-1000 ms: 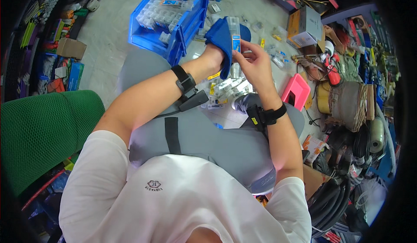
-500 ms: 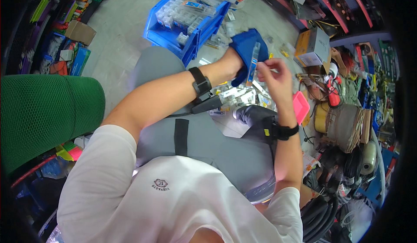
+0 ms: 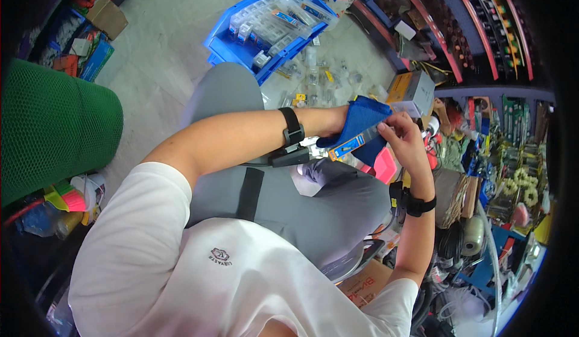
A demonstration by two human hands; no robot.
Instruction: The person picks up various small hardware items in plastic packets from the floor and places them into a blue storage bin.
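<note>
A blue cloth (image 3: 363, 115) covers most of my left hand (image 3: 335, 120), which holds it from beneath; the fingers are hidden under the fabric. Across the cloth lies a slim clear plastic case (image 3: 356, 144) with a blue and orange label, slanting from lower left to upper right. My right hand (image 3: 409, 139) is closed at the upper right end of this case, pinching it between thumb and fingers. Dark straps with small devices sit on both my wrists.
Ahead stands a blue plastic bin (image 3: 226, 41) full of similar clear cases. More clear packages (image 3: 313, 78) lie on the floor beside it. A pink tray (image 3: 384, 165) is below my hands, a carton (image 3: 411, 93) to the right. Green mesh roll (image 3: 60, 126) stands left.
Both hands, with the cloth and case, have shifted right and lower in the picture. The case has tilted from nearly upright to slanting, and my right hand now grips its upper end. The view has turned.
</note>
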